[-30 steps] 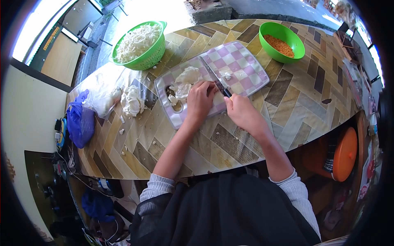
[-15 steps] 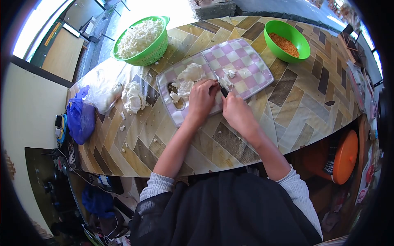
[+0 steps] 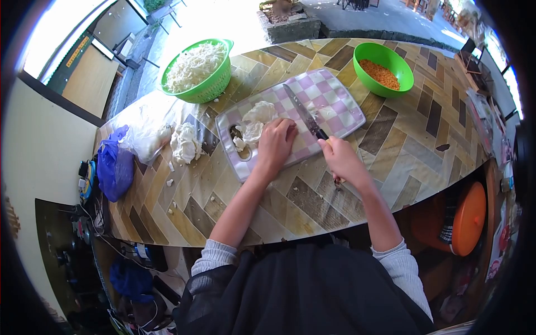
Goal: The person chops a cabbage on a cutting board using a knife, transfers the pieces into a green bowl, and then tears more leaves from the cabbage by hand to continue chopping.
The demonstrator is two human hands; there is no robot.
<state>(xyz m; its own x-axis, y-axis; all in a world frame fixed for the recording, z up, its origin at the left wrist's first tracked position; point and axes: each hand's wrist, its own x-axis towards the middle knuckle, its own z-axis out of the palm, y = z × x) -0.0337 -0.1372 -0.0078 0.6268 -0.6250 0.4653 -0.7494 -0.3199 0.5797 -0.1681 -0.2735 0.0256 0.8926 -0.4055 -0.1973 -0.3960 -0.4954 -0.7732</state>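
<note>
My right hand (image 3: 344,162) is closed round the dark handle of a kitchen knife (image 3: 304,113), whose blade slants up and left across a pink-and-white checked cutting board (image 3: 335,89). My left hand (image 3: 277,143) lies on the board with its fingers curled; whatever is under them is hidden. Beside it are soft, ragged white food pieces (image 3: 258,118), perhaps oyster mushroom. A few small white bits (image 3: 311,110) lie just right of the blade, and a white lump partly covers the area by the board's handle hole.
At the back left stands a green basket (image 3: 215,85) heaped with white shreds. A green bowl (image 3: 403,75) of orange crumbs is at the back right. Left of the board are another white clump (image 3: 185,143), a clear plastic bag (image 3: 148,137) and a blue bag (image 3: 115,170).
The knife has moved away from my left hand, to the right, and its blade now shows fully. My right hand has shifted right; my left hand has moved little. The view has tilted slightly.
</note>
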